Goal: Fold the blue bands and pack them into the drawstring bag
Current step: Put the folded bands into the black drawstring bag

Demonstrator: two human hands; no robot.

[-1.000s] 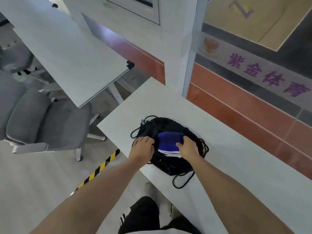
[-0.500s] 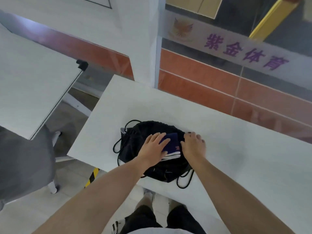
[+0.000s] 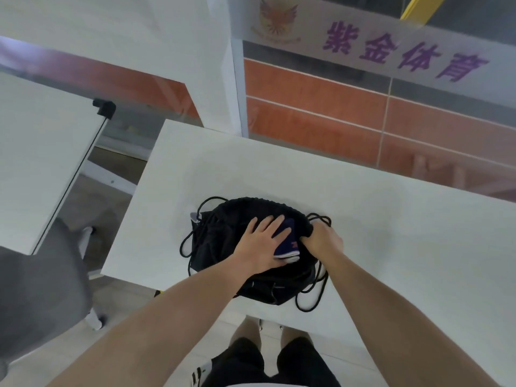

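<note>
Blue bands (image 3: 289,238), folded into a small stack with a white edge showing along its near side, lie at the right-hand part of a black drawstring bag (image 3: 223,233) as a person stands over it with both bare arms out. The left hand (image 3: 262,247) lies flat across the bag's middle, fingers straight and spread, its fingertips pressing on the stack and covering its left half. The right hand (image 3: 324,238), just right of the stack, has its fingers curled round the bag's gathered black rim and grips it. The two hands are apart, with the bands between them. Whether the stack sits inside the bag's mouth or only on top of the cloth cannot be told from here.

The bag lies flattened on a white desk (image 3: 391,233), near the desk's front edge. Its black cords (image 3: 312,301) loop out on the desk to the bag's left, right and front. Beyond the bag, past the desk's far edge, a wall shows orange tiles (image 3: 321,107) and a pale strip bearing purple characters (image 3: 405,51). Well to the bag's left are a second white desk (image 3: 42,149) with a black corner cap and a grey chair (image 3: 36,297). Nearer than the bag, below the desk's front edge, show the person's black shorts (image 3: 265,364) and one striped shoe (image 3: 199,372).
</note>
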